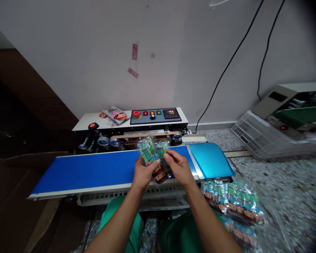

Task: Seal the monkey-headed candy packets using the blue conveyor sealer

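Both my hands hold small clear packets with green contents and a cartoon face print above the blue conveyor belt (pixel 86 170) of a band sealer machine (pixel 131 123). My left hand (pixel 142 174) grips one packet (pixel 146 151) from the left, fingers curled around it. My right hand (pixel 179 168) pinches a second packet (pixel 161 148) just beside the first. The packets' top ends sit close to the machine's sealing rollers (pixel 113 141).
A pile of the same packets (pixel 234 202) lies on the floor at my right knee. Another packet (pixel 115 114) rests on the machine's top near the control panel (pixel 155 114). A cardboard box (pixel 18 207) stands left, a second sealer (pixel 284 123) at right.
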`<state>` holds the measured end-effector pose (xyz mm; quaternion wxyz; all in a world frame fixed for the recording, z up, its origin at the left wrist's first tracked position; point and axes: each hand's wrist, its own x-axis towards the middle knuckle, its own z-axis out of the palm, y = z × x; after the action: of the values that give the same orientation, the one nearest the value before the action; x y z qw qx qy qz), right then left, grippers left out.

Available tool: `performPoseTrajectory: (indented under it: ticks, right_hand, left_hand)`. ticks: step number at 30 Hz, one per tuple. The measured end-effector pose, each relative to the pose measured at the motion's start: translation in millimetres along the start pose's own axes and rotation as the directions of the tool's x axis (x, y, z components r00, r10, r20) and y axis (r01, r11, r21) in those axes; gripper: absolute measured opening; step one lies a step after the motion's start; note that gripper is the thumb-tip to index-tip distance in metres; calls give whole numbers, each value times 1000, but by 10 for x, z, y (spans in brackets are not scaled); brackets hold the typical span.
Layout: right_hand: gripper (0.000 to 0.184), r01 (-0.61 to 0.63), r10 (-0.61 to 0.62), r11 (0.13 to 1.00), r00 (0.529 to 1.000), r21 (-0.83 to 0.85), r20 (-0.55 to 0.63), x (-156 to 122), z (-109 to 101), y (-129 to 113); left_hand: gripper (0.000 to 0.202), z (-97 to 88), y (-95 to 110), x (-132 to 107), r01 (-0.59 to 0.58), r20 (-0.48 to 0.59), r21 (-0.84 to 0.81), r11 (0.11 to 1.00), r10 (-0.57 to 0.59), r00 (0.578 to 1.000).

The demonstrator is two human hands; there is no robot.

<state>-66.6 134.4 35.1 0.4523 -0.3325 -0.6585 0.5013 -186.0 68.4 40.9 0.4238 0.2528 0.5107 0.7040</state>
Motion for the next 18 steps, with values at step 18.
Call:
performPoseTrajectory:
  ticks: [18]
  right_hand:
    - [42, -374, 11, 711, 852, -595, -523, 282, -901, 471]
  left_hand:
    - [25, 44, 156, -67, 163, 17, -41, 986, -162, 987]
